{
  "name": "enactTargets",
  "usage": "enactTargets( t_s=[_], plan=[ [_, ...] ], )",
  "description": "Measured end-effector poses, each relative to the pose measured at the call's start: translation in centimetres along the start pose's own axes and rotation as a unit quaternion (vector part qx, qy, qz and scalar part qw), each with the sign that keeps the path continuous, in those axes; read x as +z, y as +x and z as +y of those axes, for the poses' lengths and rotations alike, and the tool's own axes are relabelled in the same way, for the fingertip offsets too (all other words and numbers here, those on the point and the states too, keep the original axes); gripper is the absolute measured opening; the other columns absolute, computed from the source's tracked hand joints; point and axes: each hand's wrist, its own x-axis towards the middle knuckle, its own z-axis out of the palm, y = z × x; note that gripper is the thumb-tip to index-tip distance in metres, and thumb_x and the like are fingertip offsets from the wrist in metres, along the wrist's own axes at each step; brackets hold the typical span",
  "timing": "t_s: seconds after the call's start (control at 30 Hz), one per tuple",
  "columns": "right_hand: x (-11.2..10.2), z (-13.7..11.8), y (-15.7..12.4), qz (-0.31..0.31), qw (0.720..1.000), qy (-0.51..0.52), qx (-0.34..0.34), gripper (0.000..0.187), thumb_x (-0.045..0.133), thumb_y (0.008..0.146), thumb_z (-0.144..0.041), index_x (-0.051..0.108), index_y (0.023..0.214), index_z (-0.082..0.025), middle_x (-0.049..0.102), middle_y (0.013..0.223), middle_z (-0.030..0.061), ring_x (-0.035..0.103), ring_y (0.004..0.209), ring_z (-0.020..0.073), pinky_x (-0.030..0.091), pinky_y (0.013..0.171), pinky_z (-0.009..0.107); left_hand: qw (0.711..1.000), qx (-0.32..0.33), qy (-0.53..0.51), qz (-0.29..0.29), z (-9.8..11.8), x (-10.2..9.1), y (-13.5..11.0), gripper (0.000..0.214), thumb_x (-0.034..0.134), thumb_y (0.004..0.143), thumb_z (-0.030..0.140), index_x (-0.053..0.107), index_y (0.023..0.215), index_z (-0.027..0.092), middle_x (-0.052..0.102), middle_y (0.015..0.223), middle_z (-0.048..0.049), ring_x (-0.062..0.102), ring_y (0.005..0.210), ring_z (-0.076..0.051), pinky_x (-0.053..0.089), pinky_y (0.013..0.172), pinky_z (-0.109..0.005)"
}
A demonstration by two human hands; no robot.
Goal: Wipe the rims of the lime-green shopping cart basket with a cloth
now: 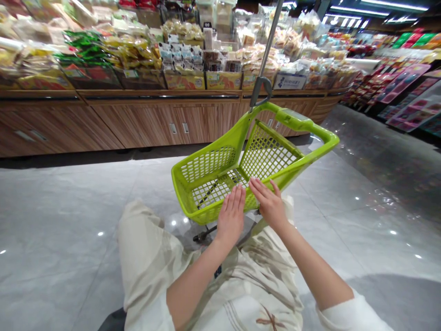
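A lime-green plastic shopping cart (210,209) stands in front of me, its lattice basket holding nothing I can see. At its near side, my left hand (232,216) is held flat with fingers stretched out and pointing forward. Just to the right, my right hand (270,202) is also flat, its fingers straight and the thumb a little apart. The two hands are close together, palms angled down, and neither holds anything. Whether the fingertips touch the cart's near rim or hover over it, I cannot tell.
Behind the cart runs a wood-fronted display counter (138,119) piled with packaged foods. A grey handle (261,94) on a metal pole rises by the cart's rear. More shelves (409,96) stand at the right. Shiny grey floor tiles (62,220) surround my seated legs (148,253).
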Motion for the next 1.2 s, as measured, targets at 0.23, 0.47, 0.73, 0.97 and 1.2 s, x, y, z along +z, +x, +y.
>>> enactTargets(
  t_s=[0.23,0.47,0.73,0.97,1.2],
  plan=[
    [-2.6,8.9,0.3,0.142,0.968,-0.090,0.186,0.068,0.040,0.078,-0.001,0.051,0.140,-0.026,0.057,0.142,0.0083,0.052,0.134,0.0244,0.008,0.119,0.062,1.000,0.012,0.000,0.007,-0.3,0.2,-0.2,0.076,0.045,0.088,0.015,0.011,0.155,0.003,0.012,0.164,-0.0133,0.014,0.152,-0.026,0.025,0.123,-0.042],
    [0.2,-1.0,0.3,0.002,1.000,-0.001,-0.007,0.074,0.037,0.077,0.002,0.043,0.147,-0.021,0.051,0.148,0.0073,0.047,0.138,0.0165,0.018,0.122,0.044,1.000,-0.002,-0.010,0.011,0.0,-0.1,-0.1,0.078,0.045,0.088,0.016,0.008,0.155,0.003,0.014,0.164,-0.0132,0.013,0.152,-0.025,0.027,0.122,-0.043],
    [-2.6,8.3,0.8,0.143,0.965,-0.084,0.204,0.066,0.040,0.078,-0.001,0.054,0.138,-0.024,0.059,0.141,0.0093,0.052,0.133,0.0259,0.009,0.118,0.063,1.000,0.011,-0.006,0.009,-0.1,0.0,-0.1,0.078,0.045,0.087,0.016,0.008,0.155,0.002,0.013,0.164,-0.0132,0.013,0.152,-0.024,0.026,0.123,-0.042],
    [-0.1,-1.4,-0.7,-0.010,1.000,0.003,-0.029,0.075,0.036,0.077,0.003,0.042,0.148,-0.023,0.050,0.149,0.0054,0.044,0.140,0.0154,0.018,0.122,0.043,1.000,-0.001,-0.007,0.001,0.0,-0.5,-0.2,0.074,0.043,0.089,0.017,0.012,0.155,0.004,0.013,0.164,-0.0109,0.014,0.152,-0.024,0.026,0.122,-0.042],
    [-2.8,8.0,0.4,0.129,0.967,-0.087,0.200,0.067,0.038,0.079,-0.001,0.051,0.140,-0.025,0.056,0.143,0.0094,0.052,0.133,0.0257,0.007,0.118,0.065,1.000,0.009,-0.017,0.017,0.1,0.0,-0.2,0.080,0.044,0.087,0.014,0.004,0.155,0.005,0.014,0.164,-0.0118,0.012,0.153,-0.022,0.025,0.123,-0.041]
  ],
)
